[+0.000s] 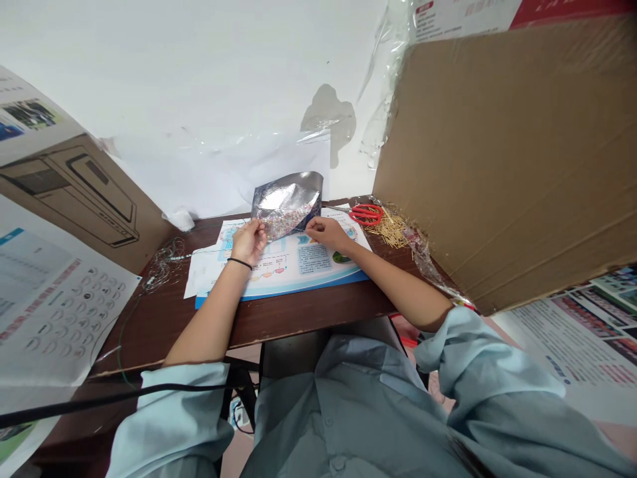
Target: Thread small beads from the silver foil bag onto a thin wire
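A shiny silver foil bag (287,199) with small multicoloured bits showing at its lower part rests on a printed blue and white sheet (291,262) on the dark wooden table (298,312). My left hand (249,240) is closed on the bag's lower left edge; a black band circles that wrist. My right hand (324,232) pinches the bag's lower right edge. Both sleeves are light blue.
Red-handled scissors (365,214) and a pile of thin golden pins (391,229) lie at the table's far right. Tangled wire (162,262) lies at the left. A large cardboard panel (507,159) walls the right, a printed carton (74,192) the left.
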The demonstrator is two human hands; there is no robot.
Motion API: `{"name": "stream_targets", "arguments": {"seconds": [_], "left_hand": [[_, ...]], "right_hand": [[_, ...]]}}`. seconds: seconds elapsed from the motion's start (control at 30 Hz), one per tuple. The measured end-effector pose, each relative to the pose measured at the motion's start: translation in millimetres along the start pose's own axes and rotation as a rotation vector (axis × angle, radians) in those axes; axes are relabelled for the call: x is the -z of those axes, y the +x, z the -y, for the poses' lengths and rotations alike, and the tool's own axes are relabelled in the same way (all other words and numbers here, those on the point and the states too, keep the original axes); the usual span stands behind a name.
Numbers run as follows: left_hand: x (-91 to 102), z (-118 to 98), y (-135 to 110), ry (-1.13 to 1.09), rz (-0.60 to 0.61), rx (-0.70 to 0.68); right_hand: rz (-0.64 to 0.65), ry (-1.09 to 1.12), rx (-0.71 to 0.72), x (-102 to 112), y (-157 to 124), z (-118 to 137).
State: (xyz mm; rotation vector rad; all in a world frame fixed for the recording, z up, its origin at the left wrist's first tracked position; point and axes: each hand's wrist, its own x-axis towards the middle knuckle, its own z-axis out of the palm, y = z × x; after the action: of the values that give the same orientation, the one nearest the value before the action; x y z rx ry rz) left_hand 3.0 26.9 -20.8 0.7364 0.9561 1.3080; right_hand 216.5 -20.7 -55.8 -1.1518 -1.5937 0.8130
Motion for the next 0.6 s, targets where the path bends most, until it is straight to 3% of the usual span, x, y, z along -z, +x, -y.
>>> {"name": "stream_targets", "arguments": {"seconds": [0.23,0.37,0.6], "left_hand": [[5.9,-4,11,0.0,-0.24,-0.169],[13.4,-7,18,0.03,-0.34,-0.217],[28.8,-12,31,0.059,-0.468,-0.264]], "right_hand": [[-0.047,-0.129,0.018,10,3,1],[-0.144,-0.165,0.005,16,4,6],[-0.215,-0.044,0.033,26,7,7]]}}
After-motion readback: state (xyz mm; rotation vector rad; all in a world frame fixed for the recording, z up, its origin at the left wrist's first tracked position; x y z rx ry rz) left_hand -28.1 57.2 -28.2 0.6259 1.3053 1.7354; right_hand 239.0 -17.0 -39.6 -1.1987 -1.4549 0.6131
